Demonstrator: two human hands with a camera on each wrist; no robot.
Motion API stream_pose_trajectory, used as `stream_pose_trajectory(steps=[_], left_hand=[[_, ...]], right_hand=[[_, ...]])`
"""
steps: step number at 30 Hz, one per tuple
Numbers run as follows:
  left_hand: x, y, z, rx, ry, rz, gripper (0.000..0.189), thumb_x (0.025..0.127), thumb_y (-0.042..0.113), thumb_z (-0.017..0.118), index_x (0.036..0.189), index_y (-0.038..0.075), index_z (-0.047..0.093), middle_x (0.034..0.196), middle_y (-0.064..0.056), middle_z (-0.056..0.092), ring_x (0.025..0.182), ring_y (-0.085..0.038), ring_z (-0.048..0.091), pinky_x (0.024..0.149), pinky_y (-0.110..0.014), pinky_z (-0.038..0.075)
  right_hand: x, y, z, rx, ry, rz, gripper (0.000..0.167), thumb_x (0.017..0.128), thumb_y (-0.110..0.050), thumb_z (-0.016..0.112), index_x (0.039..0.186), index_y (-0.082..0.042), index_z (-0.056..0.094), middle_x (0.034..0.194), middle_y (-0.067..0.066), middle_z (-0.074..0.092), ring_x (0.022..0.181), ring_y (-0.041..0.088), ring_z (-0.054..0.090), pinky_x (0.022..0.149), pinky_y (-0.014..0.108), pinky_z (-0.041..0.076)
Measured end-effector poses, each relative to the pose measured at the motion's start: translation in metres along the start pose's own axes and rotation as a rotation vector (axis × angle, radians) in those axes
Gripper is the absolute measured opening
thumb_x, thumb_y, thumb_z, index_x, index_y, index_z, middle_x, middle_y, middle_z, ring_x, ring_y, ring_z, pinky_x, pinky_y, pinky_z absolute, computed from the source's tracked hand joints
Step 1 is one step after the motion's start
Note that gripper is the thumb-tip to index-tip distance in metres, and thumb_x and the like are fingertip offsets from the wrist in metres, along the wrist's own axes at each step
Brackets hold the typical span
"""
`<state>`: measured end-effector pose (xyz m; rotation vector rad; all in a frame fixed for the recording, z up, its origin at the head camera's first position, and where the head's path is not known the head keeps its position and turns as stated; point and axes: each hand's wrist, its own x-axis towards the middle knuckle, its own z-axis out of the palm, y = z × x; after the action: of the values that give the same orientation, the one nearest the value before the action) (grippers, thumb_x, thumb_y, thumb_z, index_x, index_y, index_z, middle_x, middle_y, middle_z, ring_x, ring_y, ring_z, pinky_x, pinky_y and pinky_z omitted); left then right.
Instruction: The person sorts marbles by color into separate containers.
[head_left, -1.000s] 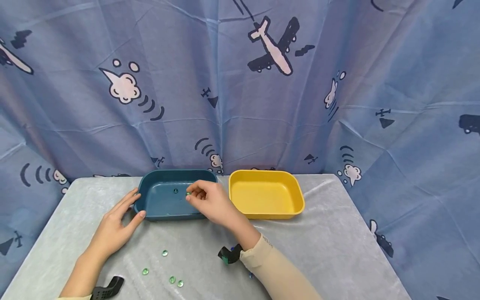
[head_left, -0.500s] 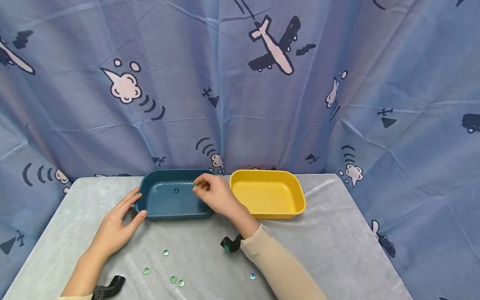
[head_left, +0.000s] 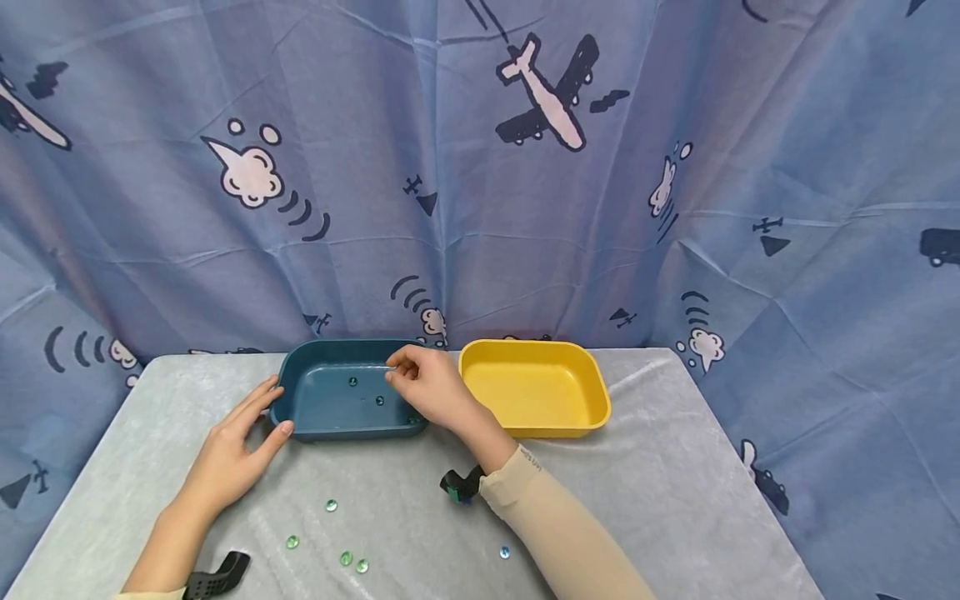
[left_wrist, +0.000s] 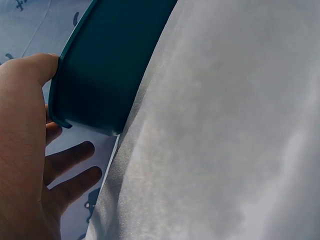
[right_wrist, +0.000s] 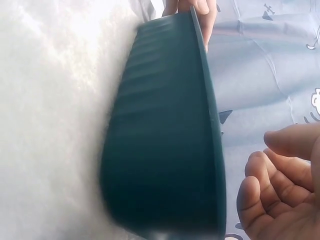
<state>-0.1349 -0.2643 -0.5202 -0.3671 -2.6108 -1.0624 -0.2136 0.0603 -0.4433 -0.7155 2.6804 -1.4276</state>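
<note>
Near the far edge of the pale grey table (head_left: 675,500), the blue-green tub (head_left: 348,434) is dark and the yellow tub (head_left: 532,432) is bright. Toward the front edge, four light green beads (head_left: 346,558) and a blue bead (head_left: 504,552). The blue curtain (head_left: 360,108) has black-and-white planes (head_left: 551,100) and white clouds (head_left: 251,177).

My left hand (head_left: 228,458) and right hand (head_left: 432,387) are bare. My right arm wears a cream sleeve (head_left: 573,537), creased at the cuff, with small dark lettering (head_left: 531,458) too tiny to read. The bent black camera (head_left: 461,487) on that wrist shows a green patch (head_left: 453,495). My left wrist has another black piece (head_left: 225,573) and a pale yellow cuff (head_left: 153,596).
</note>
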Motion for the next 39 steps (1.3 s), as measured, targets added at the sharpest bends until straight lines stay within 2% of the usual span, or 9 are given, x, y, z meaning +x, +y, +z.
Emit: stream_pose_trajectory(steps=[9,15,18,22,28,39], left_hand=[[0.0,0.0,-0.001,-0.007,-0.003,-0.007,0.065,0.103,0.027,0.079,0.162,0.013,0.055,0.172,-0.01,0.044,0.144,-0.051,0.053,0.105,-0.077,0.045],[0.0,0.002,-0.001,-0.008,-0.003,-0.007,0.064,0.104,0.027,0.079,0.162,0.013,0.055,0.172,-0.011,0.044,0.145,-0.051,0.051,0.105,-0.076,0.045],[-0.001,0.002,-0.001,-0.007,-0.004,-0.009,0.064,0.104,0.027,0.078,0.162,0.013,0.054,0.172,-0.011,0.043,0.145,-0.051,0.051,0.105,-0.077,0.045],[-0.001,0.003,-0.002,-0.009,-0.005,-0.009,0.064,0.104,0.027,0.078,0.162,0.012,0.054,0.172,-0.011,0.043,0.146,-0.051,0.05,0.105,-0.077,0.044],[0.0,0.004,-0.002,-0.011,-0.004,-0.008,0.064,0.105,0.027,0.078,0.162,0.012,0.054,0.172,-0.012,0.044,0.147,-0.051,0.05,0.106,-0.077,0.044],[0.0,0.003,0.0,0.015,0.001,-0.007,0.063,0.104,0.027,0.079,0.161,0.011,0.055,0.171,-0.012,0.044,0.14,-0.05,0.056,0.102,-0.073,0.049]], right_hand=[[-0.003,-0.008,0.003,0.02,-0.001,-0.028,0.012,0.105,-0.017,0.076,0.114,-0.009,0.079,0.089,-0.006,0.069,0.077,0.011,0.061,0.068,0.024,0.054],[-0.006,-0.014,0.007,0.044,-0.021,-0.017,0.011,0.105,-0.017,0.075,0.114,-0.012,0.079,0.091,-0.008,0.07,0.079,0.009,0.061,0.071,0.024,0.055],[-0.01,-0.015,0.01,0.053,-0.03,-0.024,0.014,0.105,-0.017,0.075,0.116,-0.009,0.079,0.092,-0.008,0.071,0.08,0.009,0.062,0.071,0.024,0.056],[-0.016,-0.016,0.016,0.083,-0.044,-0.044,0.016,0.105,-0.016,0.075,0.117,-0.006,0.079,0.092,-0.008,0.071,0.08,0.008,0.062,0.071,0.024,0.057],[-0.029,-0.023,0.024,0.141,-0.063,-0.053,0.012,0.104,-0.015,0.076,0.114,-0.011,0.079,0.091,-0.008,0.071,0.077,0.007,0.062,0.07,0.023,0.056],[-0.052,-0.036,0.049,0.241,-0.117,-0.085,0.008,0.1,-0.008,0.078,0.108,-0.006,0.08,0.086,-0.01,0.07,0.074,0.001,0.062,0.067,0.019,0.055]])
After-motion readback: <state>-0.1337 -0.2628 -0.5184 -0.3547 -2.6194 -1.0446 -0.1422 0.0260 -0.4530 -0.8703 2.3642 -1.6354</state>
